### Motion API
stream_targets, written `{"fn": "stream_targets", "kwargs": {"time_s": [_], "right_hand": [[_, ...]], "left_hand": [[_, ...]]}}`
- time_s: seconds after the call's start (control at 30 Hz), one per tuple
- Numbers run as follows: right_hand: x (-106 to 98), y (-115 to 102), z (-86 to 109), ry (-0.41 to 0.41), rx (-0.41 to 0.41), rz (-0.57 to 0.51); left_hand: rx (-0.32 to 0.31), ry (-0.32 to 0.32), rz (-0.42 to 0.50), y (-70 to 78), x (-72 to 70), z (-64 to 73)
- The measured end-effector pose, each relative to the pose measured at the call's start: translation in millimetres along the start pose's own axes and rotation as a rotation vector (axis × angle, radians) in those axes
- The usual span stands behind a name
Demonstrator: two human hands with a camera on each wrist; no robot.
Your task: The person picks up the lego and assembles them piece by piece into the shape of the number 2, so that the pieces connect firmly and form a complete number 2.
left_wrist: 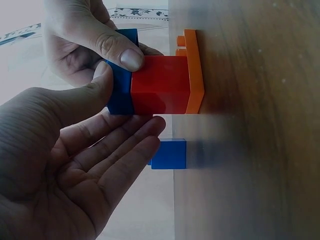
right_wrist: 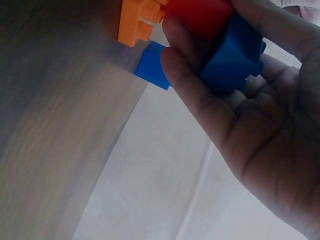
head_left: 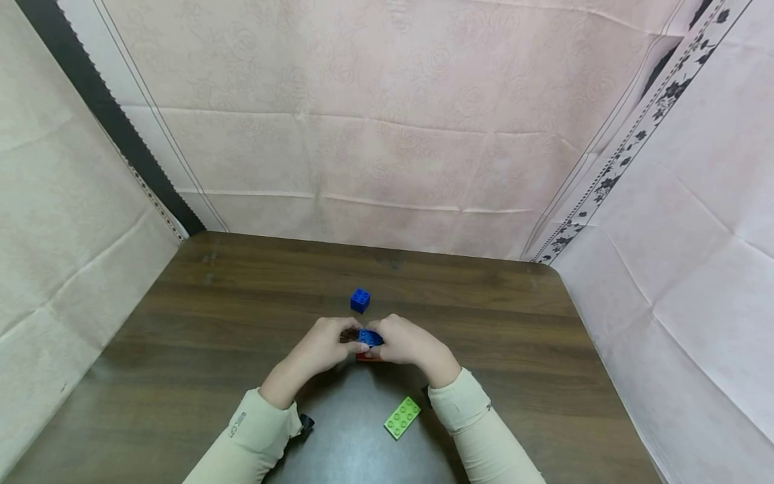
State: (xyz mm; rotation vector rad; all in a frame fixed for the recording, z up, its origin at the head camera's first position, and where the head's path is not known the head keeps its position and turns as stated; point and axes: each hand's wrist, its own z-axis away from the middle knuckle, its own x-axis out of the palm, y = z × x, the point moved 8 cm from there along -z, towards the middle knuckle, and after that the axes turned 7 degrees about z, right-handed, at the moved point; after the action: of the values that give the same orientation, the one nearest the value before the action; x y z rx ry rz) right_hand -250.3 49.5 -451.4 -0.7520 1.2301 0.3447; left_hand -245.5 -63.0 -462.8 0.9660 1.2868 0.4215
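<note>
Both hands meet over a small stack of toy building bricks on the table. At its base lies an orange plate point(left_wrist: 195, 75) with studs showing on one side. A red brick point(left_wrist: 161, 85) stands on the plate, capped by a blue brick point(left_wrist: 121, 92) with a sloped side and studs on top. My left hand point(head_left: 329, 343) pinches the blue brick, thumb on its near edge and fingers along its left side. From the right, my right hand point(head_left: 406, 341) grips the blue brick, its thumb reaching the red brick's top edge in the left wrist view.
Just behind the stack stands a loose blue brick point(head_left: 359, 301) with studs up. A light green brick point(head_left: 402, 418) lies nearer, between the forearms. Cloth hangs along the back and sides of the wooden table point(head_left: 242, 296).
</note>
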Motion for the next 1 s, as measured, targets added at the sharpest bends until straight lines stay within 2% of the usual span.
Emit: {"fn": "stream_targets", "kwargs": {"time_s": [0.5,1.0], "right_hand": [[0.8,2.8,-0.9,0.016,-0.002,-0.015],[1.5,3.0,-1.2,0.015,-0.008,-0.012]], "left_hand": [[-0.027,-0.009,0.006,-0.1,0.0,-0.1],[-0.02,-0.007,0.01,0.1,-0.1,0.3]]}}
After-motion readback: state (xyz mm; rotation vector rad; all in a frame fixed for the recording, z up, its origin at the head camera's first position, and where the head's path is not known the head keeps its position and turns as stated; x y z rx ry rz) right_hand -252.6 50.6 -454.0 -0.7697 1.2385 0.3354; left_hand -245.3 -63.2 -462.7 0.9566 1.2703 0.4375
